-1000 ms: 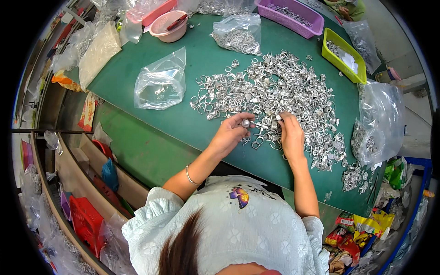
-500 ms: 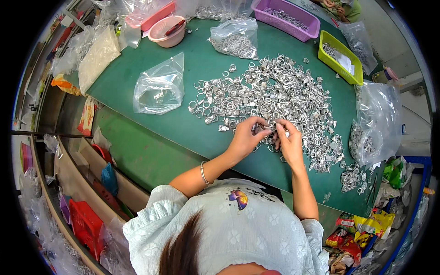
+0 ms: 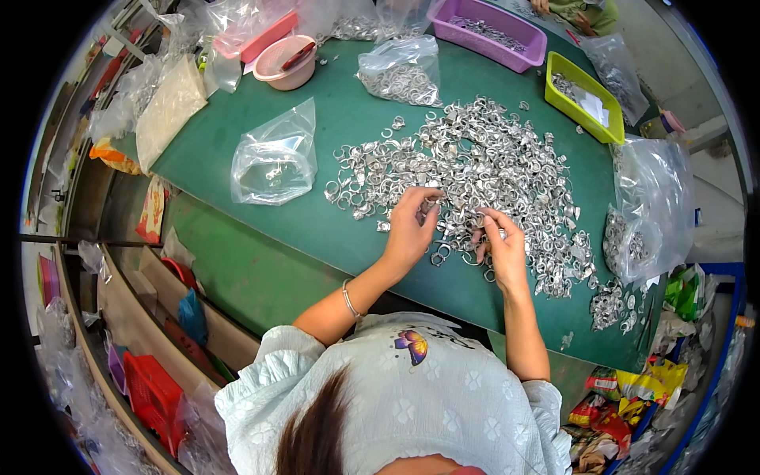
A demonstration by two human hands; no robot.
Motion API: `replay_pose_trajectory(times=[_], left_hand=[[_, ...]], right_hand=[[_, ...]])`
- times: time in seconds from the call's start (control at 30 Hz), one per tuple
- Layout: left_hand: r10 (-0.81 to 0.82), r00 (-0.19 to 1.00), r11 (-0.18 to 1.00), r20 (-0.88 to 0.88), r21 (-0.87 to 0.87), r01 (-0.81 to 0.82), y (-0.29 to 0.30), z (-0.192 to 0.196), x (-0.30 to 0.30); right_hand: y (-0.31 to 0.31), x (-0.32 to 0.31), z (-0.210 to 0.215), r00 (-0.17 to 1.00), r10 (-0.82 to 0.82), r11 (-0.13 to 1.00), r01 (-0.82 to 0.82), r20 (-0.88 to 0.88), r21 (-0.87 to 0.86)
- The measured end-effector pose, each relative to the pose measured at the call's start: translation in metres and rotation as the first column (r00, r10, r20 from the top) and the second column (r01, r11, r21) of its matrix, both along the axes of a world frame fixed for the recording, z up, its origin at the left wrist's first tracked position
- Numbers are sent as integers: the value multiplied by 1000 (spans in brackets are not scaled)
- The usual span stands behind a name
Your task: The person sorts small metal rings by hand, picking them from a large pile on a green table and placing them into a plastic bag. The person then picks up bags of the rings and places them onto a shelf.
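A broad heap of silver-coloured metal rings lies spread on the green tabletop. My left hand is at the near left edge of the heap, palm turned inward. Its thumb and forefinger stand apart, the fingertips over the rings, and I see nothing between them. My right hand is over the near part of the heap, thumb and fingers bent together around a small silver ring; its exact shape is partly hidden. A few loose rings lie between the two hands.
A clear plastic bag with a few pieces lies left. Behind the heap are a bag of rings, a pink bowl and a purple basket. Rightward are a green basket and another bag. A co-worker's hand shows far off.
My hands were close together over the heap's near edge. The left has moved away to the left and its fingers have parted; the right has stayed nearly in place.
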State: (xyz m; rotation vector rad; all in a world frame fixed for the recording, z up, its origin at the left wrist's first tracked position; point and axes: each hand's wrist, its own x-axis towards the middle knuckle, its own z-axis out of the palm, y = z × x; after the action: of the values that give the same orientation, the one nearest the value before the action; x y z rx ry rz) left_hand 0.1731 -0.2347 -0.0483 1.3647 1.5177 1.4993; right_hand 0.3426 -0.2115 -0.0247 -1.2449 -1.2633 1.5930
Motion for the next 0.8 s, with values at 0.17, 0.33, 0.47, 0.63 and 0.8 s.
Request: replay_pose_trajectory(times=[0.17,0.33,0.47,0.63,0.8], left_hand=[[-131,789,913,600,-236,332,-7,2,8],[29,71,750,997,-69,658,-15,-5,23],[-38,30,675,999,3,738,-12,-10,36],[-197,187,518,962,-60,853,-17,22,63],[-291,305,478,907,-138,867,-23,22,79]], right_hand=[[-9,3,-2,982,-158,987,154,-107,-43],[-29,4,-3,858,-167,705,-240,485,667],[-47,12,14,751,-196,717,-329,630,614],[-59,36,4,725,-204,760,-307,658,573],[-63,77,-4,890,-255,867,37,378,497]])
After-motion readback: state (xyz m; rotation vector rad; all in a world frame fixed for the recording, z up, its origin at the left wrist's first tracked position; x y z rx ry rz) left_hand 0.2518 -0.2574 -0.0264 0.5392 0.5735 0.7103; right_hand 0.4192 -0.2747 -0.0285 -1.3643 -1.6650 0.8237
